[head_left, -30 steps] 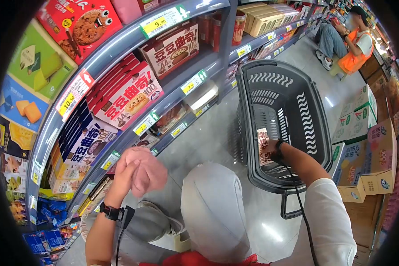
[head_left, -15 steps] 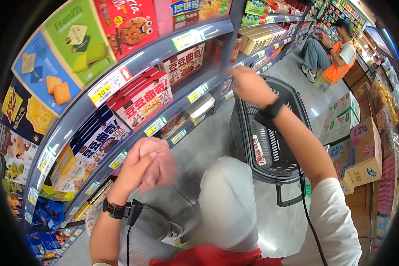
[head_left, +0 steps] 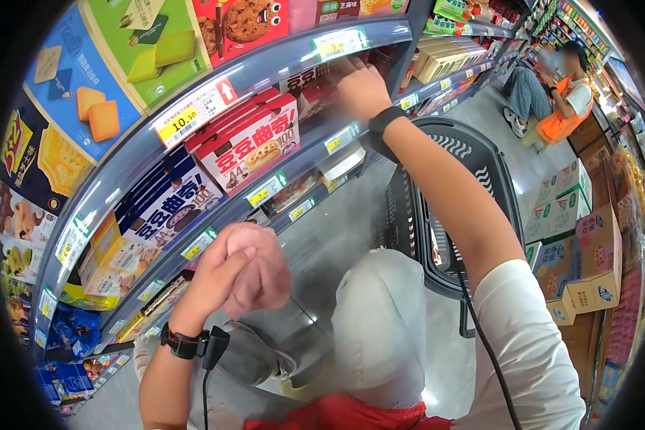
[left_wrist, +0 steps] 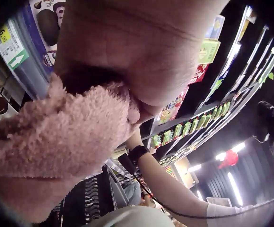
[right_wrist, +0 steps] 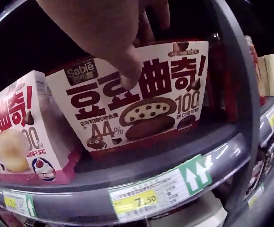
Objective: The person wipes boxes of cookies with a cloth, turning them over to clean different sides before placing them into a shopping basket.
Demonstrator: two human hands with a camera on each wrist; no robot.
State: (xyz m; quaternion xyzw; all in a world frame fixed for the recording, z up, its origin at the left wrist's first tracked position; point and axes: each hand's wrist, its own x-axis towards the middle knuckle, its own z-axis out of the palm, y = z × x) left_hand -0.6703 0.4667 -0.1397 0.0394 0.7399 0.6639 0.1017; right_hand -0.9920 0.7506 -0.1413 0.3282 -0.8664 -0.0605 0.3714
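My left hand (head_left: 218, 269) grips a fuzzy pink cloth (head_left: 266, 276), its thumb lying across the folds, in front of the lower shelf. In the left wrist view the cloth's shaggy pile (left_wrist: 70, 137) bunches against the palm. Up at the shelf, my right hand (head_left: 362, 93) pinches the top of a white and dark red cookie box (right_wrist: 151, 113). Its thumb presses the box's front while the fingers reach over the top edge, their tips hidden behind. To the left on that shelf stands a row of red and white cookie boxes (head_left: 254, 147).
A black shopping basket (head_left: 505, 208) stands on the floor below my right forearm, a box partly visible inside. Shelf rails with price tags (head_left: 186, 122) curve along the left. Brown cartons (head_left: 588, 265) sit at right. A person in an orange vest (head_left: 570, 115) sits farther along the aisle.
My right hand has left the box inside the basket, risen to the shelf and taken hold of another cookie box. The left hand keeps the pink cloth in nearly the same place.
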